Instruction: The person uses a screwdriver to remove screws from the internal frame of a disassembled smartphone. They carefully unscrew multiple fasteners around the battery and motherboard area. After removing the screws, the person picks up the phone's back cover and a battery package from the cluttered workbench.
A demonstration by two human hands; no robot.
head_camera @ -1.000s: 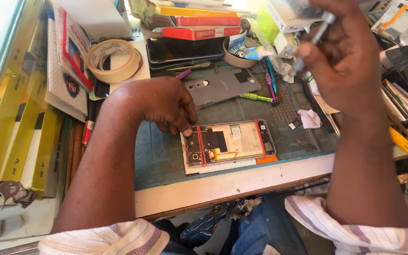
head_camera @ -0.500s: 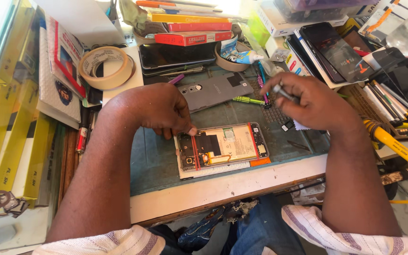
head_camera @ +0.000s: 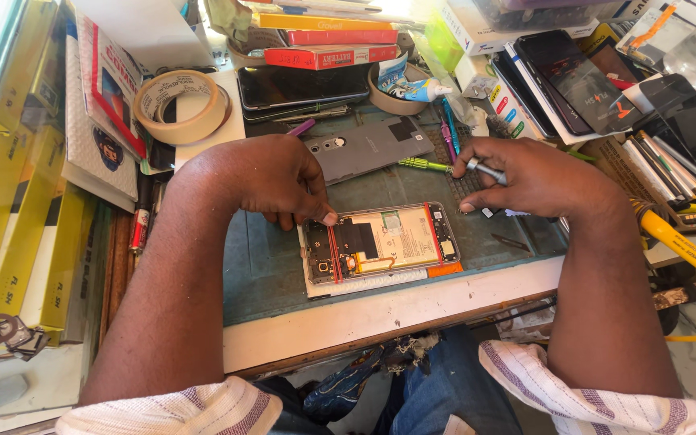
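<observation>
The right hand (head_camera: pixel 537 179) covers most of the small metal tool (head_camera: pixel 485 170) it pinches — only a short silver stub shows. The left hand (head_camera: pixel 271 179) hides the opened phone's (head_camera: pixel 380 244) upper left corner, and the yellow hose (head_camera: pixel 690 258) by the counter's right edge runs out of frame.

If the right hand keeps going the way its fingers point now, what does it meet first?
The right hand, holding a small metal tool, points left and slightly down. First in that line looks to be the top right corner of the opened phone; the green screwdriver lies just above that path. Height above the mat is unclear.
</observation>
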